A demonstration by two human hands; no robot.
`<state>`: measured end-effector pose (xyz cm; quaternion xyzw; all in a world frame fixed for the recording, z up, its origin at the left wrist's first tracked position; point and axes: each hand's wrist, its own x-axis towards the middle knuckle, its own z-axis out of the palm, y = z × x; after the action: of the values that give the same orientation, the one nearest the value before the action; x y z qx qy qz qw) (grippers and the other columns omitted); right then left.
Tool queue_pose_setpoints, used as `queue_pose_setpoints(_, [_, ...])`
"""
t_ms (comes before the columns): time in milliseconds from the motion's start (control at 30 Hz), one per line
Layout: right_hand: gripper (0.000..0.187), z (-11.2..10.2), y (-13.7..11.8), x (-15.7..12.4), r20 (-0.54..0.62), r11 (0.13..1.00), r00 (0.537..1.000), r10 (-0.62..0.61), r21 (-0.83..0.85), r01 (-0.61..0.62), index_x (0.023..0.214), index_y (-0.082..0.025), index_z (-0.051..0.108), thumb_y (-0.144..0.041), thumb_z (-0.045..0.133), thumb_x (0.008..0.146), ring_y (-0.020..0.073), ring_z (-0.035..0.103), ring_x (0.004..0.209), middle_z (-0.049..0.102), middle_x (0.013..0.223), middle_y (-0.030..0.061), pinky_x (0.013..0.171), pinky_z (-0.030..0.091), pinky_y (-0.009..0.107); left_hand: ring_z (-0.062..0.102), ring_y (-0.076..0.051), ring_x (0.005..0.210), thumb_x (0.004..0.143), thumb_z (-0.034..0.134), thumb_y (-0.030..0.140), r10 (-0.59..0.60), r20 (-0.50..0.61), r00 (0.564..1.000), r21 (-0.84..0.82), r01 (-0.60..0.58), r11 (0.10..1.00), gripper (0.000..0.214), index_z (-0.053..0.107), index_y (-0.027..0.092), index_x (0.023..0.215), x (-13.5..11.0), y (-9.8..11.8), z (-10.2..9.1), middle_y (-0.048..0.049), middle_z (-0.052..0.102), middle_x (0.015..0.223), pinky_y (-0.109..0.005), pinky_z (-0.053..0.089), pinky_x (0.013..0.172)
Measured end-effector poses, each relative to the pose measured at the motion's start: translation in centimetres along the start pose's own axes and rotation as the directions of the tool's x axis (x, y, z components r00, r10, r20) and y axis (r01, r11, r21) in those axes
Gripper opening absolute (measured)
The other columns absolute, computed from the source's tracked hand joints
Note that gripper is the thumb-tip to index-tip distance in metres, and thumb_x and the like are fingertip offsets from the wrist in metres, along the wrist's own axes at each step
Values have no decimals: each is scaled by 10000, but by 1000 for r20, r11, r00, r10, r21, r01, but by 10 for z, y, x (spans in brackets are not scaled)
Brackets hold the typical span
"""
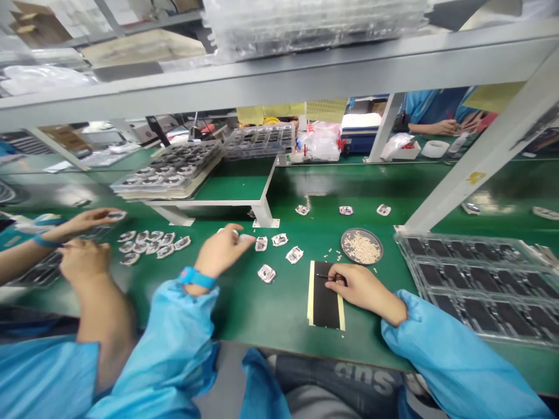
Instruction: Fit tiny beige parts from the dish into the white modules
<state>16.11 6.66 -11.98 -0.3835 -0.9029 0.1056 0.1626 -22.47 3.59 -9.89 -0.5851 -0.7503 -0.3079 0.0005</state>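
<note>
My left hand point(222, 253), with a blue wristband, is over the bench with its fingers curled round a small white housing point(247, 239), mostly hidden by the fingers. Beside it on the green mat lie several similar white housings with dark inner parts, such as a housing point(266, 273) nearest me. My right hand point(356, 283) pinches thin dark tweezers point(322, 276), their tip pointing left over a black pad point(326, 308) with pale yellow strips along its sides. Just beyond that hand, a round dish point(381, 251) holds many tiny beige pieces, with a few scattered beside it.
A clear tray point(414, 279) of dark rectangular parts lies at right. Housing trays point(166, 189) are stacked on a low stand point(263, 212). A slanted white post point(480, 145) rises at right. At left, a co-worker's hands point(87, 256) are beside more housings point(152, 247).
</note>
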Motion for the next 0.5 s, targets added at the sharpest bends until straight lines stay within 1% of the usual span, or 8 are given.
queue_pose_setpoints(33, [147,2,-1,0,-11,1000,1000,0,-16,0,932,-239,647,-384,659,917,132,580,682,651,754,-28,620,355,249,693,-263,911,863,613,636,130,36,991,-55,-128,990,573,594,223,1259,-12,17,11,-63,732,1028,-344,509,760])
queue_pose_setpoints(67, [145,3,-1,0,-21,1000,1000,-1,-29,0,932,-238,644,-381,661,916,134,580,689,648,755,-28,623,357,250,685,-257,973,866,626,618,253,32,967,-90,-249,964,566,588,230,1277,-19,35,23,-66,726,1087,-341,508,815])
queue_pose_setpoints(133, [145,5,-1,1,-29,999,1000,-3,-36,2,932,-238,641,-381,657,920,136,579,694,639,746,-30,626,361,250,638,-277,1123,891,629,565,435,-1,900,-71,-434,898,520,600,233,1289,-21,72,45,-84,696,1205,-372,476,943])
queue_pose_setpoints(200, [154,4,0,1,-21,1000,1000,-9,-18,9,935,-236,647,-390,651,924,136,576,686,630,732,-30,623,367,249,611,-286,1165,913,622,516,502,4,865,-36,-501,864,478,613,218,1286,-12,101,64,-94,685,1220,-396,450,987])
queue_pose_setpoints(267, [168,3,2,1,-8,1000,1000,-23,11,23,938,-231,659,-398,645,928,133,574,674,628,725,-27,623,376,247,583,-282,1214,914,638,473,509,19,861,-22,-508,861,476,606,219,1316,0,117,74,-93,664,1270,-396,429,1021])
queue_pose_setpoints(367, [176,0,4,1,2,998,999,-42,48,42,951,-226,679,-397,641,931,131,580,675,646,750,-19,636,389,246,585,-267,1220,924,627,460,462,29,886,-21,-461,887,429,633,242,1294,5,110,67,-80,662,1284,-381,430,1020])
queue_pose_setpoints(433, [170,-2,3,0,-4,997,999,-41,58,41,966,-226,693,-386,646,929,132,591,689,663,774,-11,649,392,244,636,-263,1113,939,597,472,384,43,922,-10,-384,923,331,709,223,1128,4,95,52,-85,713,1120,-383,461,973])
queue_pose_setpoints(500, [158,-2,0,0,-7,997,999,-50,56,50,977,-220,703,-361,657,924,133,601,700,677,789,-2,657,391,241,668,-264,974,950,581,461,261,56,964,15,-263,965,327,725,168,934,5,81,35,-97,712,943,-404,503,898])
